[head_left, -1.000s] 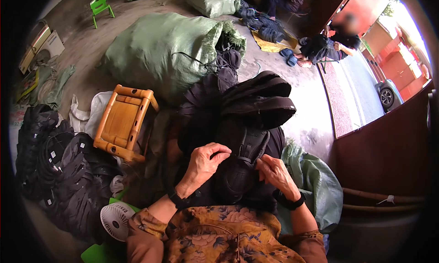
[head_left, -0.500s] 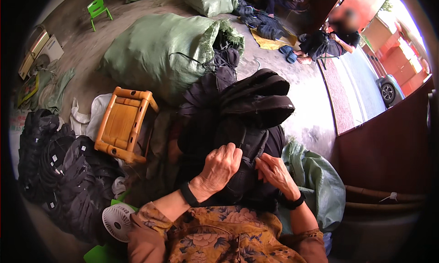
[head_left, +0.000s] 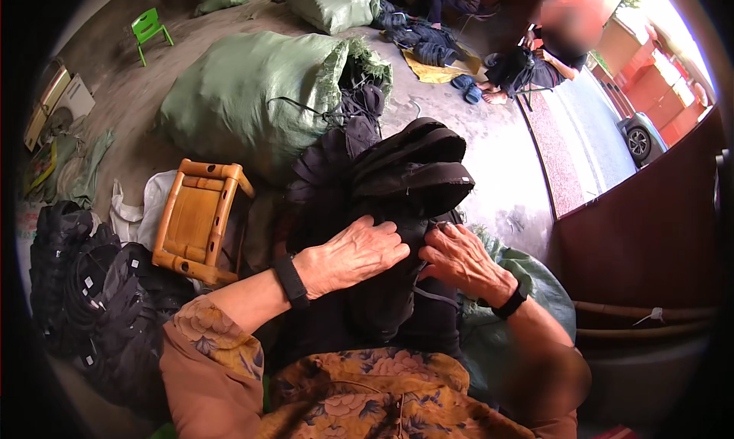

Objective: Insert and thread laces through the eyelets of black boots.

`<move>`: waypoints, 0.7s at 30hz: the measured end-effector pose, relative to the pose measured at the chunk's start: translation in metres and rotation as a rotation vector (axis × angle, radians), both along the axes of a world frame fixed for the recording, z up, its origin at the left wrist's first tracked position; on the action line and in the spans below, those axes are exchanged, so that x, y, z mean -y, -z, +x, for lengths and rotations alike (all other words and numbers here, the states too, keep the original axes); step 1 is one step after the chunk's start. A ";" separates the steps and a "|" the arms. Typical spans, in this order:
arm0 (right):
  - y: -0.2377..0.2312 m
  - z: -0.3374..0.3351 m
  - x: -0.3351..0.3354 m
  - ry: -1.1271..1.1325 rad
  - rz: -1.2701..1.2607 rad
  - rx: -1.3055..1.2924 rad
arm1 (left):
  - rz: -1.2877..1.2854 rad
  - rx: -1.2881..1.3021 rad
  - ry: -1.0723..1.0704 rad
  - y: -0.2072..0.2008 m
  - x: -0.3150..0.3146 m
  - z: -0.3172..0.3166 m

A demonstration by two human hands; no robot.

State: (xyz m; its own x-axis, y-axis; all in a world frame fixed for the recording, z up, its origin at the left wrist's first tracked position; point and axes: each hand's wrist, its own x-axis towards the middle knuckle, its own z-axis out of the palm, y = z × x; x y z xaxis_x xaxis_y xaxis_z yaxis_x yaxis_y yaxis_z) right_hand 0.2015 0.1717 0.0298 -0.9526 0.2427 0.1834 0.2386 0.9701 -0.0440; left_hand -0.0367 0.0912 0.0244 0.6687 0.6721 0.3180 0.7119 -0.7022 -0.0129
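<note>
— Since half a second ago the left hand (head_left: 355,255) has slid further right across the black bag (head_left: 382,210), so its knuckles now sit almost against the right hand (head_left: 459,259); a second ago it was lower, with a thumb and finger pinched together.

— And how do the fingers stand?

— Left fingers (head_left: 390,244) are curled narrow, pressing flat on the dark cloth; whether they pinch anything underneath cannot be told. Right fingers (head_left: 443,236) are bent close onto the fabric at a seam or strap, gripping the bag. Both wrists carry black bands.

— Where is the bag?

— On the person's lap, centre of the view, rising away from the body in soft, matte folds with a rounded, padded top edge. A thin grey strap hangs loose below the right hand.

— What lies around it?

— A big green woven sack (head_left: 245,95), coarse and bulging, lies behind, its frayed mouth spilling dark straps. An orange wooden stool (head_left: 195,221), smooth and boxy, lies tipped over at left, just beside a heap of black bags (head_left: 92,294). More green sacking (head_left: 535,286) crumples under the right forearm.

— Room to move?

— Bare concrete floor (head_left: 497,171) opens to the right of the bag, up to a dark red wall (head_left: 650,240).
</note>
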 end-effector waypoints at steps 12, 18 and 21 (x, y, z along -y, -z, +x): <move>0.037 0.016 0.023 0.143 -0.199 0.155 | 0.094 0.186 -0.043 0.033 0.025 0.019; 0.027 -0.010 0.023 0.267 -0.436 -0.016 | -0.273 -0.011 -0.137 0.029 0.014 0.026; 0.006 -0.019 0.012 0.426 -0.921 -0.090 | -0.312 0.140 -0.187 0.029 0.019 0.019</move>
